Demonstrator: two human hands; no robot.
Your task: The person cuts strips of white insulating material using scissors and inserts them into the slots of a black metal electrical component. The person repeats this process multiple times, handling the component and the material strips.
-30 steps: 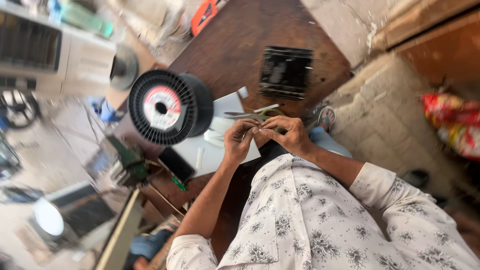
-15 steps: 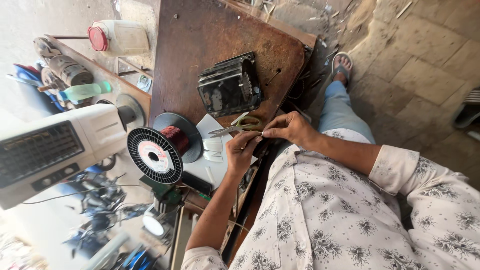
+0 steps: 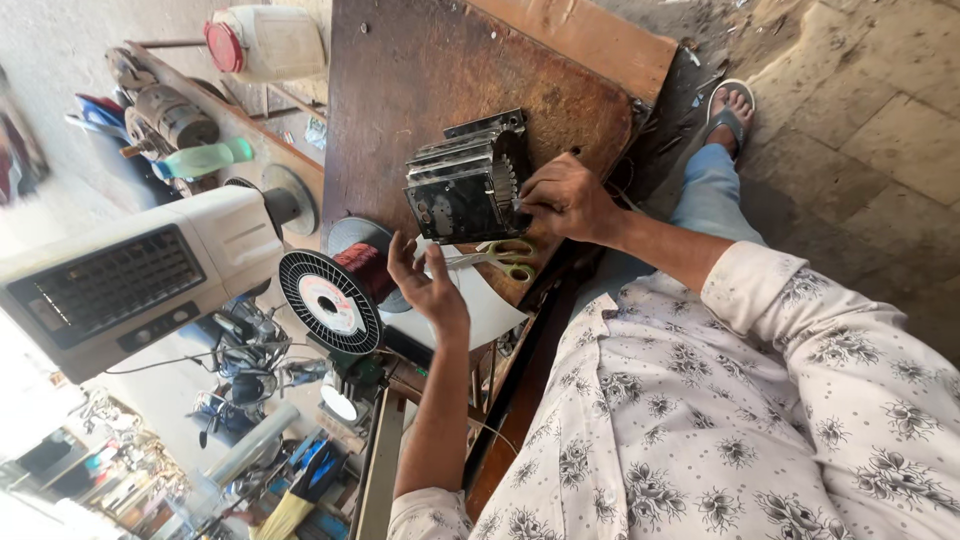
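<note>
My right hand [image 3: 565, 198] grips the near edge of a dark laminated metal motor core [image 3: 465, 185] that stands on the brown wooden table [image 3: 420, 70]. My left hand [image 3: 430, 285] hovers open, fingers spread, palm showing, above a white sheet [image 3: 490, 305]. Green-handled scissors [image 3: 500, 258] lie on the table between the two hands, touched by neither. A black spool of copper wire [image 3: 335, 295] stands just left of my left hand.
A white fan housing with a grille [image 3: 130, 280] lies left of the spool. Beyond it are a green bottle [image 3: 200, 158], a white jug with a red lid [image 3: 262, 42] and motor parts. My sandalled foot [image 3: 728, 110] rests on stone paving beside the table.
Both hands have left the spot by the scissors. My right hand has moved onto the metal core and my left hand has opened. The core has shifted nearer to me.
</note>
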